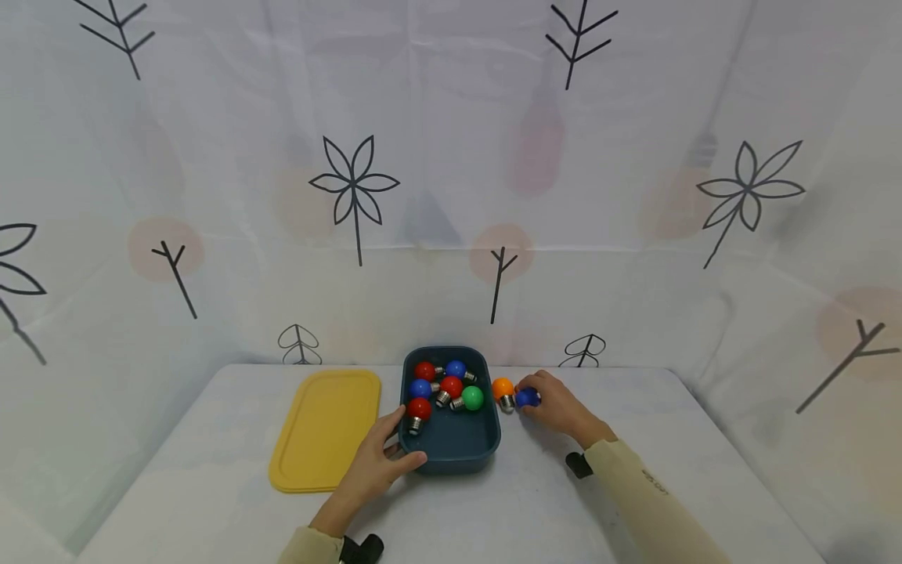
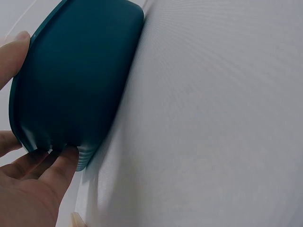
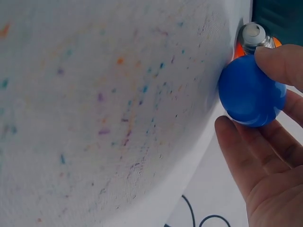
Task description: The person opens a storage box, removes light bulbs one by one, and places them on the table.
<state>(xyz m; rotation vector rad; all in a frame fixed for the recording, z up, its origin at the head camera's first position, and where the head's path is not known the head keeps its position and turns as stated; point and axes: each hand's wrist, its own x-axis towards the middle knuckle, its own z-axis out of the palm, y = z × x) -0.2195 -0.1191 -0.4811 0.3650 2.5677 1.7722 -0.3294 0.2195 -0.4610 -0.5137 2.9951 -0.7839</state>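
Observation:
A dark teal plastic bin [image 1: 461, 446] stands in the middle of the table, with red, blue and green light bulbs lying inside it. My left hand [image 1: 377, 462] grips its near left corner, thumb at the near rim and fingers along the left wall; the left wrist view shows those fingers [image 2: 64, 170] against the bin's side. To the right of the bin, my right hand [image 1: 557, 403] holds a blue light bulb [image 3: 248, 92] between thumb and fingers, close over the tabletop. An orange light bulb [image 1: 503, 388] sits between that hand and the bin.
A yellow rectangular tray [image 1: 324, 431] lies left of the bin. The table [image 1: 521, 501] has a white cover, and a patterned white cloth [image 1: 423, 298] hangs behind it. Black wrist-worn devices are on both arms.

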